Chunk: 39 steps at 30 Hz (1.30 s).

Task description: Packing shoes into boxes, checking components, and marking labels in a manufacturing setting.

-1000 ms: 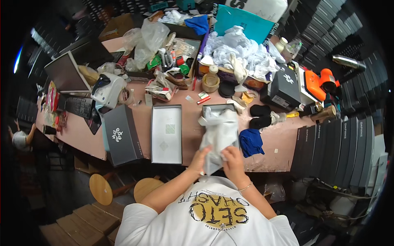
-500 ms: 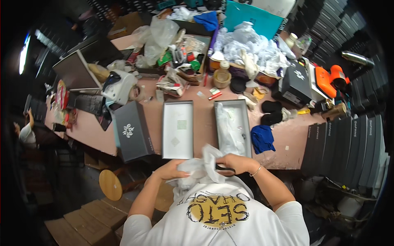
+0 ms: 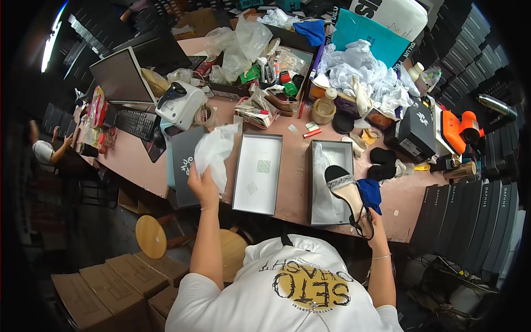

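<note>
Left hand raised one sheet of crumpled white tissue paper, fingers closed on it, above a dark grey box lid; right hand gripped one black-and-tan heeled sandal by its strap over the open grey shoebox; a second pale lid lay between them on the pink surface, near its front edge.

Position: one fisheye camera on the person's head, above the shoulders.
Direction: looks steeply down at the pink worktable.
Nearness: arm's length from the table; torso fills lower centre.
Edges: straight lines bend near the rim.
</note>
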Motion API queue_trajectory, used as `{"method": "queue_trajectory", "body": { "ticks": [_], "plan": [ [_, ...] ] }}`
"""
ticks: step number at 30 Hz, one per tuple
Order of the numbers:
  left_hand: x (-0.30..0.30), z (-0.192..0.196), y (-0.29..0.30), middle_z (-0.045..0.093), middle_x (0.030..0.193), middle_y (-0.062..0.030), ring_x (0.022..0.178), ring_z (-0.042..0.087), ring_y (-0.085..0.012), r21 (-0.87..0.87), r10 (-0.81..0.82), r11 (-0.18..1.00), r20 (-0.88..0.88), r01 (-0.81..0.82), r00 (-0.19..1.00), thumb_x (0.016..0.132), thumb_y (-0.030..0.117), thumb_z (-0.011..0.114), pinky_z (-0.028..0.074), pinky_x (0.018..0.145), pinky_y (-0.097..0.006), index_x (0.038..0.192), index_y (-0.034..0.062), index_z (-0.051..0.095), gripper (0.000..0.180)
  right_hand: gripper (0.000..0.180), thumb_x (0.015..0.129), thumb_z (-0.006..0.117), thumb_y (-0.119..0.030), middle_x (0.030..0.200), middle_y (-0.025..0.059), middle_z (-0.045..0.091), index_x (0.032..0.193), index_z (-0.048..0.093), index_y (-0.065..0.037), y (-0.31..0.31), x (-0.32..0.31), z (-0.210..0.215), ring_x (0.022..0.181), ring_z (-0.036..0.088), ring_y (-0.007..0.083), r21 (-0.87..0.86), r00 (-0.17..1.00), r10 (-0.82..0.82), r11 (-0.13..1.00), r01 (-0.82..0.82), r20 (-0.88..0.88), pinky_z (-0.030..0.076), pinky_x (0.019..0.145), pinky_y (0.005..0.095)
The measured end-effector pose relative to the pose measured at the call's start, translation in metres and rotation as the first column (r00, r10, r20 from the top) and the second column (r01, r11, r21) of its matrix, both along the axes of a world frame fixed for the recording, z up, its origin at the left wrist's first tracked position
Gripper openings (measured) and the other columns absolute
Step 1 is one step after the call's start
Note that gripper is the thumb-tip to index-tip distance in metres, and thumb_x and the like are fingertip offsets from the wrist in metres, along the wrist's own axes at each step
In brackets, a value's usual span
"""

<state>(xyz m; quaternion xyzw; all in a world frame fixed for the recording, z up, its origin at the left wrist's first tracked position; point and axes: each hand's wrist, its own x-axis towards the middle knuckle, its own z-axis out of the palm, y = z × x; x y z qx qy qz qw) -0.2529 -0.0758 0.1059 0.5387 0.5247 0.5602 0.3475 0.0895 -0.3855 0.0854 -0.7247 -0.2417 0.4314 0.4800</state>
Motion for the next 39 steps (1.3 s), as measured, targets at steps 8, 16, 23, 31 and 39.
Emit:
{"method": "queue_trajectory", "body": {
  "ticks": [8, 16, 23, 31, 39],
  "plan": [
    [0.043, -0.067, -0.017, 0.054, 0.122, -0.0246, 0.115, 0.051, -0.0401, -0.528, -0.693, 0.643, -0.710, 0.555, 0.127, 0.076, 0.026, 0.073, 0.042, 0.098, -0.042, 0.123, 0.0025, 0.056, 0.055, 0.028, 0.097, 0.054, -0.018, 0.096, -0.0006, 0.058, 0.119, 0.053, -0.001, 0.018, -0.043, -0.009, 0.085, 0.052, 0.0053, 0.100, 0.982, -0.084, 0.990, 0.102, -0.172, 0.043, 0.074, 0.0211],
    [0.102, -0.099, -0.128, 0.060, 0.110, -0.0083, 0.097, 0.060, -0.0206, -0.465, -0.123, 0.274, 0.851, 0.842, 0.510, 0.094, 0.027, 0.058, 0.049, 0.084, -0.034, 0.120, 0.0041, 0.048, 0.036, 0.044, 0.086, 0.061, -0.016, 0.102, 0.0198, 0.063, 0.122, 0.052, 0.007, 0.058, -0.085, 0.005, 0.095, 0.061, 0.0239, 0.136, 0.845, 0.511, 0.836, -0.531, 0.159, 0.047, 0.084, 0.0312],
    [0.060, -0.093, -0.050, 0.065, 0.097, -0.0145, 0.081, 0.066, -0.0196, -0.584, -0.497, 0.543, 0.356, 0.604, 0.791, 0.091, 0.004, 0.054, 0.054, 0.070, -0.030, 0.130, 0.0009, 0.038, 0.041, 0.057, 0.077, 0.071, -0.023, 0.108, 0.0253, 0.058, 0.123, 0.051, 0.004, 0.087, -0.041, -0.082, 0.104, 0.057, 0.0374, -0.313, 0.675, 0.454, 0.891, -0.328, 0.582, 0.049, 0.083, 0.0447],
    [0.074, -0.100, -0.034, 0.067, 0.092, -0.0137, 0.077, 0.062, -0.0140, -0.591, -0.539, 0.555, 0.281, 0.585, 0.794, 0.088, 0.003, 0.059, 0.049, 0.065, -0.025, 0.139, -0.0017, 0.031, 0.059, 0.040, 0.076, 0.063, -0.019, 0.090, 0.0203, 0.066, 0.109, 0.058, 0.004, 0.087, -0.016, -0.110, 0.085, 0.065, 0.0354, -0.161, 0.874, 0.203, 0.976, -0.146, 0.441, 0.051, 0.074, 0.0416],
    [0.143, -0.029, -0.093, 0.033, 0.146, -0.0171, 0.133, 0.035, -0.0297, -0.610, -0.375, 0.392, 0.578, 0.689, 0.725, 0.083, 0.045, 0.069, 0.032, 0.107, -0.041, 0.145, 0.0027, 0.022, 0.088, 0.032, 0.070, 0.063, -0.008, 0.089, 0.0133, 0.059, 0.102, 0.062, -0.002, 0.060, -0.029, 0.012, 0.078, 0.060, 0.0291, 0.253, 0.862, 0.235, 0.892, -0.375, 0.449, 0.048, 0.073, 0.0359]
  ]
}}
